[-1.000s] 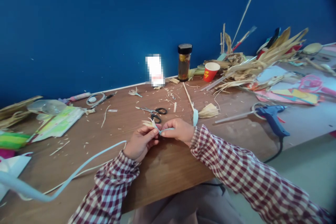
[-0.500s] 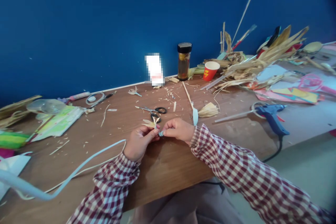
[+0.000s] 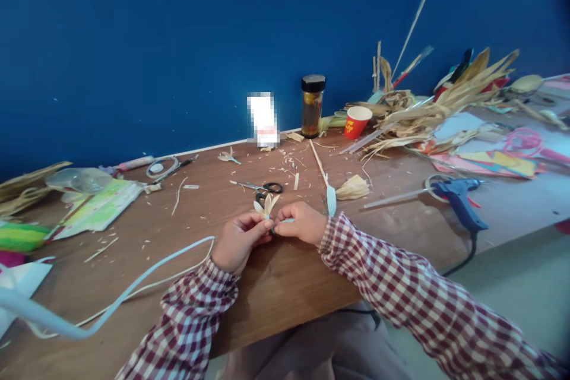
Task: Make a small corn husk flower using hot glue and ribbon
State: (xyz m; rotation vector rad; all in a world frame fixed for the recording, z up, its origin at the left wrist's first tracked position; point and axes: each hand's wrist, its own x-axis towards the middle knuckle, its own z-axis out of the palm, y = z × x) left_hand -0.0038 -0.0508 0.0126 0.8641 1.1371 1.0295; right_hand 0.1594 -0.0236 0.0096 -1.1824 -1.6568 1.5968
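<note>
My left hand [image 3: 237,242] is closed in a pinch around the base of a small pale corn-husk flower [image 3: 268,205], whose petals point up and away from me. Fingers of my right hand [image 3: 303,222] press together on a light blue strip [image 3: 287,221] at the flower's base; part of the strip is hidden. Scissors [image 3: 257,186] with black handles lie just beyond both hands. To their right rest a thin stick [image 3: 319,161] with a pale blue leaf-shaped piece [image 3: 331,199] and a bunched dry husk [image 3: 353,188]. Another small husk flower [image 3: 228,157] lies farther back.
A blue glue gun [image 3: 463,199] lies at right, its cord hanging over the table edge. Behind are a lidded jar [image 3: 312,110], a red paper cup [image 3: 357,123] and piled husks [image 3: 414,122]. A white cable [image 3: 146,276] crosses the left side near a green-white packet [image 3: 104,205].
The flower has turned more upright in my left hand. A longer piece of the blue strip now shows across my right fingers. Both hands stay in nearly the same place.
</note>
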